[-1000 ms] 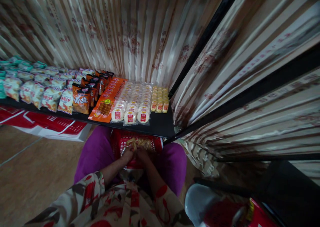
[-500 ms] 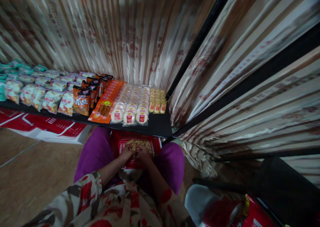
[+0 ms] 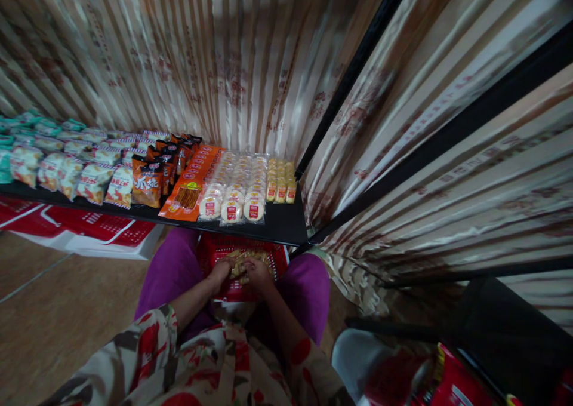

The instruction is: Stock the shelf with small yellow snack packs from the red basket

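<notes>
Between my knees sits a red plastic basket (image 3: 281, 261) with small yellowish wrapped snack packets (image 3: 264, 257) in it. My left hand (image 3: 221, 270) is over the basket's left side, its fingers curled together at the edge of the packets. What those fingers hold, if anything, is too dim to make out. Over the middle, my right hand (image 3: 256, 273) is closed, with a small yellowish packet at its fingertips. A short gap separates the two hands.
Just beyond the basket runs a black shelf (image 3: 286, 230). Rows of round packaged crackers (image 3: 231, 210), small yellow packets (image 3: 280, 191), an orange snack bag (image 3: 185, 194) and white snack bags (image 3: 94, 182) stand on it. Black poles (image 3: 358, 65) and a striped curtain (image 3: 250, 65) close the right.
My hands were together around a small yellowish packet. The left has drawn away to the left, down to the packets' edge, while the right has stayed nearly in place.
</notes>
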